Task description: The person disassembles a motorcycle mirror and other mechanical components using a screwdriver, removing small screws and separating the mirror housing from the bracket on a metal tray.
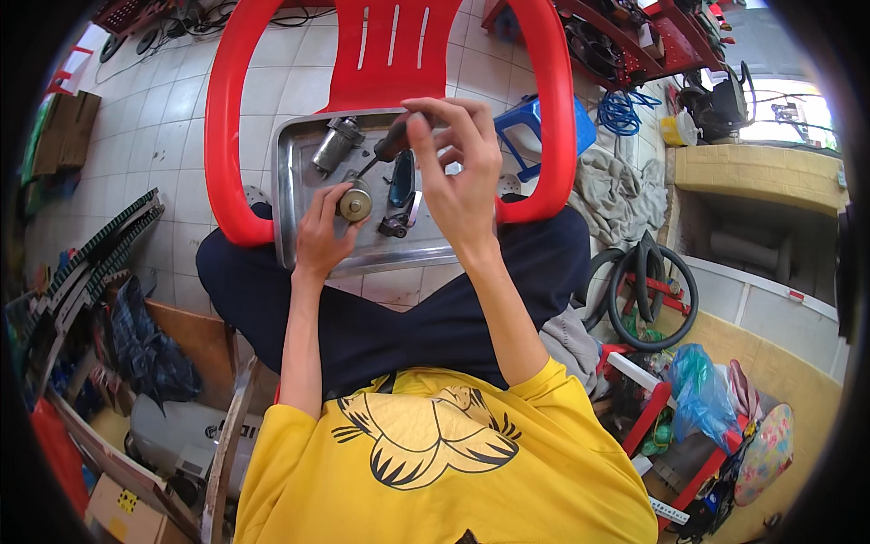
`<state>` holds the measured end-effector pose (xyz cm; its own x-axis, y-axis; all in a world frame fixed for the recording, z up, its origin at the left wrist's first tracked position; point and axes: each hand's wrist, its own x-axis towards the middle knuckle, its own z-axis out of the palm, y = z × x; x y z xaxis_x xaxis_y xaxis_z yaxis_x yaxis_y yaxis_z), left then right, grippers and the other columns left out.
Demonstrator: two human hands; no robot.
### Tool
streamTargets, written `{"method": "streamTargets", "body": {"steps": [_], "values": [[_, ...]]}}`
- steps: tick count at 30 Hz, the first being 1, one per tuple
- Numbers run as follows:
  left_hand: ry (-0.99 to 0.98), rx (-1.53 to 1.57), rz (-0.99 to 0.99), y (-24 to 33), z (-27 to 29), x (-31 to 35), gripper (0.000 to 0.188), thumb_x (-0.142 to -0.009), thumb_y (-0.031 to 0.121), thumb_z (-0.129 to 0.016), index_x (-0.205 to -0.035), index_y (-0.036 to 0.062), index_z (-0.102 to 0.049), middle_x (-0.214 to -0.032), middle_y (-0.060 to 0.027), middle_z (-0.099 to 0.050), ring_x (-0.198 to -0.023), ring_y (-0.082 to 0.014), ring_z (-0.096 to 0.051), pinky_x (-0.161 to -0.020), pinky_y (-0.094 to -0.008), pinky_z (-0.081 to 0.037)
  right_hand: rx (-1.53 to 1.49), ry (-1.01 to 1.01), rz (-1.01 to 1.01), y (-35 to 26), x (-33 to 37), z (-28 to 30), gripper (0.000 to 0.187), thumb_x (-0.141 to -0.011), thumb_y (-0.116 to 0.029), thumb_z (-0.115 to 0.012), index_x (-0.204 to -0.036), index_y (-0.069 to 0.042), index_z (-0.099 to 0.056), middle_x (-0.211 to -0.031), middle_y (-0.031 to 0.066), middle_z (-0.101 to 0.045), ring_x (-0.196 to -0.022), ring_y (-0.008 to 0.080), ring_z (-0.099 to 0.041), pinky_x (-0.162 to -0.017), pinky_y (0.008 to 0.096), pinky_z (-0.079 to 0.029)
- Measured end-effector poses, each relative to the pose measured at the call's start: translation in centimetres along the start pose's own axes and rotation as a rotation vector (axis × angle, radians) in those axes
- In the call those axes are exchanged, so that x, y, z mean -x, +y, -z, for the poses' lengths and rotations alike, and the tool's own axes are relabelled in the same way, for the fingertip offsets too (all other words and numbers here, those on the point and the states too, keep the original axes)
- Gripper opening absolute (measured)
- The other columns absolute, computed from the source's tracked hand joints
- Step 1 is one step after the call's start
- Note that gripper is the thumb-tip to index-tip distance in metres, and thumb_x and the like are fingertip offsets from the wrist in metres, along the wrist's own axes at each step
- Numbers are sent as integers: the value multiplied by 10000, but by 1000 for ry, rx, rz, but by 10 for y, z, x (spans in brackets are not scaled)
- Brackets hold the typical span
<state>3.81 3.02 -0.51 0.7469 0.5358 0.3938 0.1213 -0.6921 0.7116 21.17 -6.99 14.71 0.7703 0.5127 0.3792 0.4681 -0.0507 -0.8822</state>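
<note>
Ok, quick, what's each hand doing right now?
Left hand: closed, holding the round metal part.
Right hand: closed, holding the dark-handled screwdriver.

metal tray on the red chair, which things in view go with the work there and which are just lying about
Likely part of the job: round metal part in the left hand, screwdriver in the right hand, metal tray, metal cylinder, red chair.

Seemingly just lying about: blue stool, blue coil, grey cloth, cardboard box.
</note>
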Motion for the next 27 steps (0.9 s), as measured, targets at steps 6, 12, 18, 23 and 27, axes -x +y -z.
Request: {"method": "streamTargets", "body": {"steps": [6,12,18,23,27], "values": [[-19,-39,20,2,0,-1,596,-762,88,-893,-1286,60,-608,-1167,-144,-654,-1044,-373,-682,-860,-430,-567,-182,-14,-72,-3,8,-1,282,-882,-79,-823,-1153,-83,-746,-1054,83,-746,-618,91,-648,-536,223,-455],[-16,-21,4,2,1,1,594,-768,112,-893,-1283,59,-603,-1173,-147,-652,-1051,-377,-679,-864,-430,-567,-40,-19,82,5,23,4,301,-875,-48,-817,-1162,-77,-733,-1070,60,-742,-737,88,-663,-551,224,-470],[-15,-26,-3,-1,1,2,592,-768,111,-893,-1279,50,-600,-1178,-155,-649,-1053,-384,-677,-860,-434,-566,-43,-14,68,-7,18,2,296,-829,-53,-859,-1105,-93,-758,-1024,11,-696,-759,75,-649,-560,220,-455],[-17,-18,-9,0,2,2,578,-776,112,-888,-1274,49,-602,-1175,-156,-650,-1051,-380,-679,-854,-427,-568,42,-25,106,-6,20,6,318,-847,-35,-835,-1145,-108,-750,-1028,16,-703,-744,81,-648,-567,229,-459],[-25,9,11,-1,1,2,578,-773,102,-888,-1273,45,-603,-1174,-158,-651,-1051,-378,-680,-854,-422,-570,-26,-65,76,-11,23,2,289,-851,-43,-835,-1121,-109,-758,-1013,8,-683,-731,82,-642,-566,227,-459]]}}
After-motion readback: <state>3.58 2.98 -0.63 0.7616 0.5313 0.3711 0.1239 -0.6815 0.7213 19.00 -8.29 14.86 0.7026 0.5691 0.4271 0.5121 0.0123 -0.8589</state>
